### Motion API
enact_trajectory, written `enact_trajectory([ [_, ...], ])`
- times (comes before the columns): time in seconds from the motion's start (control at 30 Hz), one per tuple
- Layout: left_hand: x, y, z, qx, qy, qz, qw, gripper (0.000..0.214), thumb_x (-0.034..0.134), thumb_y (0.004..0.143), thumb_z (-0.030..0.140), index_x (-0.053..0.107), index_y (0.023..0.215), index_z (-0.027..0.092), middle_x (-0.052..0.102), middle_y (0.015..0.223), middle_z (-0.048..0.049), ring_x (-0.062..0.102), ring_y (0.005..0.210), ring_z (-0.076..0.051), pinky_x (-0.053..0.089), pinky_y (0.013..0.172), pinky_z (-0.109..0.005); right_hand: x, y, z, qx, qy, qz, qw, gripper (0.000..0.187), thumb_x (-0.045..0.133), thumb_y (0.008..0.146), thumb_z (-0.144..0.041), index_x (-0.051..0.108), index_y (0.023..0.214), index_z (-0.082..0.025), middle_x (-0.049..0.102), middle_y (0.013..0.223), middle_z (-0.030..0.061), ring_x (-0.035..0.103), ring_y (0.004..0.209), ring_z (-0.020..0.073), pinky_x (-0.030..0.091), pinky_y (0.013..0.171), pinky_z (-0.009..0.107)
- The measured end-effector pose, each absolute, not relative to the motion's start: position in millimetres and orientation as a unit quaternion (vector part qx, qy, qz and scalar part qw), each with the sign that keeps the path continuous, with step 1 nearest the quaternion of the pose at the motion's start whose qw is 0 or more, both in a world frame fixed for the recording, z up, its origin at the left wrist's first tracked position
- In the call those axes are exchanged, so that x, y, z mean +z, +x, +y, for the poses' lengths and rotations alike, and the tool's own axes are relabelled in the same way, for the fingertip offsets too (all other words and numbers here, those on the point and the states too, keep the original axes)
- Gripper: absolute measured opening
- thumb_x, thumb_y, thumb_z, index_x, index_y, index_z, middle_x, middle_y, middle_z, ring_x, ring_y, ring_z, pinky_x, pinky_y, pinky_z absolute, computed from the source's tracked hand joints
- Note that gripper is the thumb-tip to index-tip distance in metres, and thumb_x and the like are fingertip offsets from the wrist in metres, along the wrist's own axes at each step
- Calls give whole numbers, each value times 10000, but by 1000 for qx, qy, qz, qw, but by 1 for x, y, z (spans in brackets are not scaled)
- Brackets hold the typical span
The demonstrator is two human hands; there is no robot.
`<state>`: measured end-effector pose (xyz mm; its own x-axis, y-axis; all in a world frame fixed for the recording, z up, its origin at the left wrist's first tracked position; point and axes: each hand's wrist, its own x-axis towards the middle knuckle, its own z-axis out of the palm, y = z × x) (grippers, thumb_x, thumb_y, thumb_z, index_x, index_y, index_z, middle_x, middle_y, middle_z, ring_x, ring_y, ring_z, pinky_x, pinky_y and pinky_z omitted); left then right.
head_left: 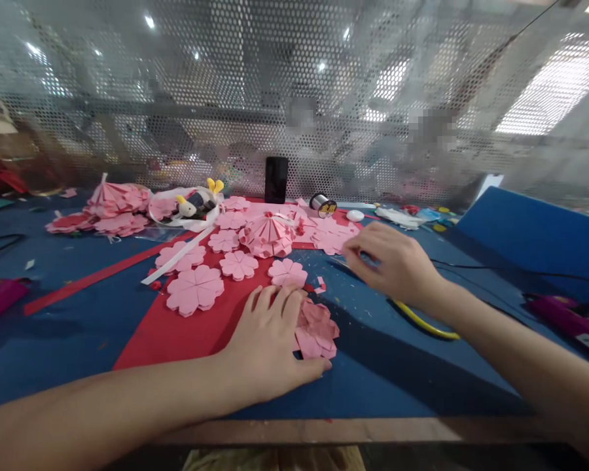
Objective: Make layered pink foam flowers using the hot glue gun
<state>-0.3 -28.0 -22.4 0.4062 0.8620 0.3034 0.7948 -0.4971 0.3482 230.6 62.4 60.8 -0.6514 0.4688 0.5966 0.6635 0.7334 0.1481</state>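
Observation:
My left hand (267,343) lies spread, palm down, at the edge of a red paper sheet (147,340). Its thumb and fingers reach around a layered pink paper flower (319,330), touching it and hiding its left side. My right hand (390,261) is raised to the right with thumb and index finger pinched together; whatever is between them, if anything, is too small to make out. Under that hand lies a tool with a yellow handle (422,322), probably scissors, partly covered. Flat pink paper flowers (195,290) are spread over the red sheet.
A folded pink paper ball (269,235) sits behind the flowers, near a thread spool (322,205) and an upright phone (276,180). More pink flowers (118,206) are piled at left. A blue board (544,242) leans at right. Perforated metal (294,85) closes off the back.

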Motion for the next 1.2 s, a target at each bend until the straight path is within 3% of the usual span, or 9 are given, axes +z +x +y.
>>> enact_trajectory([
  [0.1,-18,0,-32,232,852,468,21,734,654,769,638,493,1334,197,466,1431,-128,387,1248,-371,357,1035,-566,73,232,118,-124,-391,-901,143,215,537,906,-280,702,803,-189,715,779,69,602,814,215,445,822,363],
  [0.2,-10,3,-39,222,893,389,-36,448,592,898,455,533,1275,219,498,1391,-90,443,1140,-308,422,954,-488,78,229,161,-78,-412,-908,-9,222,608,873,-297,742,986,-162,742,946,115,601,984,275,438,860,380],
  [0.33,-8,16,-47,218,929,270,-132,106,523,951,193,594,1028,182,612,1130,-62,510,970,-237,463,805,-378,78,217,200,-43,-389,-917,-76,464,745,750,-302,699,1180,-133,706,1169,123,624,1032,243,444,859,314],
  [0.43,-14,26,-52,251,936,198,-149,100,530,960,195,575,876,166,578,842,-33,524,802,-198,444,660,-330,74,211,220,-13,-377,-918,-121,504,765,709,-314,705,1169,-117,719,1131,102,643,996,207,448,817,266],
  [0.5,-17,30,-55,257,941,163,-145,103,532,957,181,587,875,152,549,770,-18,517,727,-177,427,608,-318,71,208,229,-1,-377,-915,-143,529,808,655,-281,713,1149,-115,729,1084,111,646,956,223,461,786,279],
  [0.8,-5,29,-65,183,961,88,-190,251,472,959,148,676,1086,75,716,1055,-143,644,785,-179,511,677,-302,68,209,239,8,-393,-906,-157,498,780,688,-314,665,1136,-130,674,1145,113,590,958,238,432,790,314],
  [1.0,-6,27,-71,185,948,87,-245,333,455,952,164,681,1163,39,731,1084,-177,700,881,-232,550,724,-335,92,207,234,46,-342,-932,-111,248,751,732,-234,722,942,-105,739,927,63,643,828,183,461,745,289],
  [1.17,-7,24,-74,172,952,100,-231,347,451,955,160,672,1199,51,720,1136,-172,701,947,-236,568,751,-329,138,213,211,7,-335,-941,-52,355,540,844,-315,743,989,-62,740,920,-12,672,830,83,443,777,185],
  [1.2,-8,24,-75,170,953,102,-230,347,453,954,161,672,1201,55,718,1145,-169,700,953,-236,571,759,-328,146,217,204,1,-338,-940,-38,261,627,806,-289,762,940,-112,755,865,-3,682,796,111,473,738,204],
])
